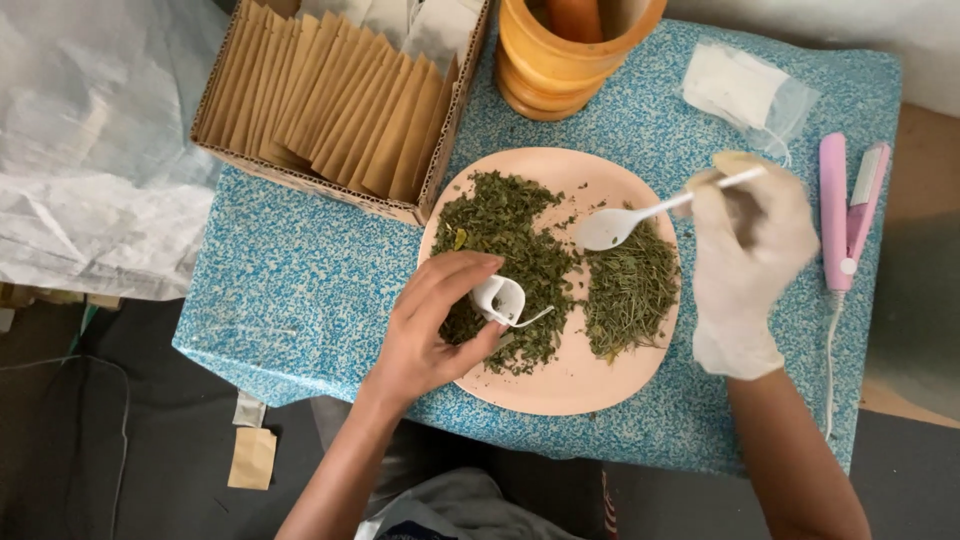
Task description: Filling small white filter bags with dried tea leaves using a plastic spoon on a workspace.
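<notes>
Gloved right hand (748, 262) grips a white spoon (640, 216) over the plate (570, 385) — left hand (432, 325) pinches a tea bag (499, 298).

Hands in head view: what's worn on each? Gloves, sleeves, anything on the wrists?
The left hand is bare, with no glove, and its forearm shows no sleeve. The right hand wears a thin, whitish disposable glove, loose and wrinkled, ending at the wrist; the forearm below it is unsleeved. No watch, band or ring shows on either.

Blue speckled table (300, 290) — pink plate (590, 375), cardboard box (300, 178), wooden mortar (560, 70), pink sealer (845, 215).
</notes>
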